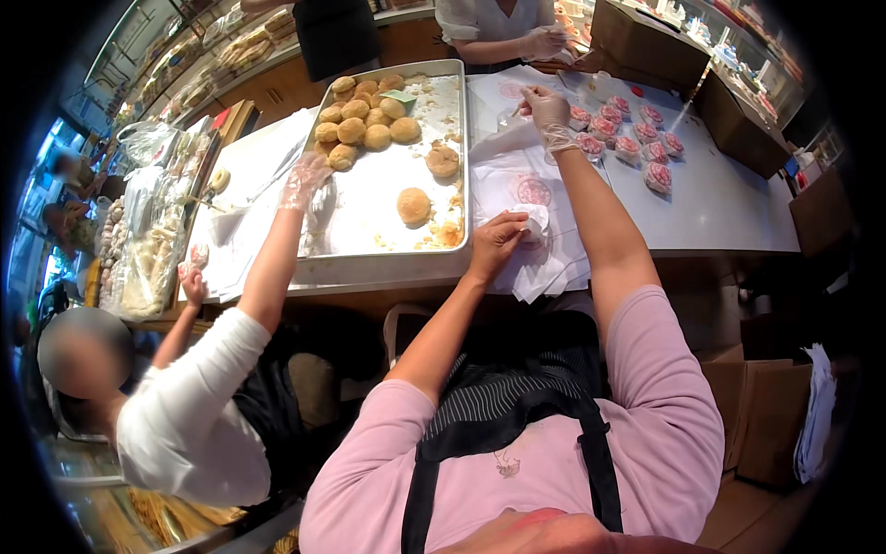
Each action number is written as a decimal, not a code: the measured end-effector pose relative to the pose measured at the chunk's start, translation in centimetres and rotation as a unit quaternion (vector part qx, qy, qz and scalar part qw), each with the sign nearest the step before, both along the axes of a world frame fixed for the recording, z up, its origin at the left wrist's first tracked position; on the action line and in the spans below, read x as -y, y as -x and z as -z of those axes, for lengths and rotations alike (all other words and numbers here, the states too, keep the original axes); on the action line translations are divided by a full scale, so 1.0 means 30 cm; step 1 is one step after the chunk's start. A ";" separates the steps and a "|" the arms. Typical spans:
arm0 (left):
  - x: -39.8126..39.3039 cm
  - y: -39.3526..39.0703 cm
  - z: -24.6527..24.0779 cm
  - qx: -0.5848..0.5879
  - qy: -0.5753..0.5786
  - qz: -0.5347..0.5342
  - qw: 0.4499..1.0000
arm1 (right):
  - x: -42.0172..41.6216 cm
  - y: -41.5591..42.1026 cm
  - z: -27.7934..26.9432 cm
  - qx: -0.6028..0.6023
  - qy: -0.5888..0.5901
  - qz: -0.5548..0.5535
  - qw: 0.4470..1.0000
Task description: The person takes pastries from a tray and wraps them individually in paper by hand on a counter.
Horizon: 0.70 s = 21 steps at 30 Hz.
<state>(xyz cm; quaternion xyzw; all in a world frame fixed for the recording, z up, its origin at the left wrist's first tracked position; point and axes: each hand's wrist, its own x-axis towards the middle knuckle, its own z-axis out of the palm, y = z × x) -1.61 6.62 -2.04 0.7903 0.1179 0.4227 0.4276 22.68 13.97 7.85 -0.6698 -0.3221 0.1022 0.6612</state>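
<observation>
My left hand (497, 244), bare, grips a bundle of white wrapping paper (534, 225) at the table's front edge. What the paper encloses is hidden. My right hand (550, 114) wears a clear plastic glove and is raised over the stack of paper sheets (509, 156). Its fingers pinch a thin stick (516, 110) above a small clear cup (511, 121). One sheet bears a round red stamp (534, 190). Right of that hand stand several paper-wrapped pastries (627, 149) with red printing on top.
Left of the papers is a metal baking tray (360, 228) with round golden pastries (377, 137), a green card (399, 97) and crumbs. A co-worker's gloved hand (304, 181) reaches its left rim. Another gloved hand (545, 43) is across the table. Cardboard boxes (740, 124) border the right side.
</observation>
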 end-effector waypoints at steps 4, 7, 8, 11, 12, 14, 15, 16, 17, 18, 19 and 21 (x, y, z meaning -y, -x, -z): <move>0.007 0.001 0.009 -0.006 0.028 -0.007 1.000 | 0.052 0.002 0.004 0.110 -0.101 0.049 0.988; 0.006 0.004 0.013 -0.006 0.028 -0.007 1.000 | 0.134 0.040 -0.003 0.145 -0.137 0.093 0.975; 0.008 0.005 0.013 -0.007 0.026 -0.007 1.000 | 0.156 0.035 0.003 0.143 -0.144 0.109 0.973; 0.015 0.006 0.002 -0.014 0.024 -0.014 1.000 | 0.251 0.047 0.000 0.066 -0.193 0.093 0.974; 0.023 -0.001 0.003 -0.010 0.047 -0.009 0.999 | 0.297 0.053 -0.009 0.040 -0.203 0.102 0.973; 0.021 0.003 0.004 -0.013 0.037 -0.015 0.999 | 0.378 0.074 -0.018 -0.008 -0.228 0.102 0.968; 0.022 0.003 0.003 -0.013 0.033 -0.016 0.999 | 0.431 0.081 -0.020 -0.025 -0.242 0.099 0.965; 0.023 0.004 0.000 -0.015 0.035 -0.018 0.999 | 0.479 0.087 -0.014 -0.038 -0.250 0.093 0.963; 0.023 0.005 0.000 -0.012 0.032 -0.017 0.999 | 0.533 0.092 -0.006 -0.071 -0.252 0.078 0.962; 0.022 0.008 0.002 -0.010 0.029 -0.017 0.999 | 0.584 0.110 -0.008 -0.090 -0.248 0.073 0.962; 0.020 0.008 0.005 -0.008 0.026 -0.017 1.000 | 0.634 0.129 -0.008 -0.109 -0.245 0.069 0.961; 0.016 0.010 0.007 -0.007 0.016 -0.021 1.000 | 0.721 0.150 0.023 -0.144 -0.235 0.050 0.960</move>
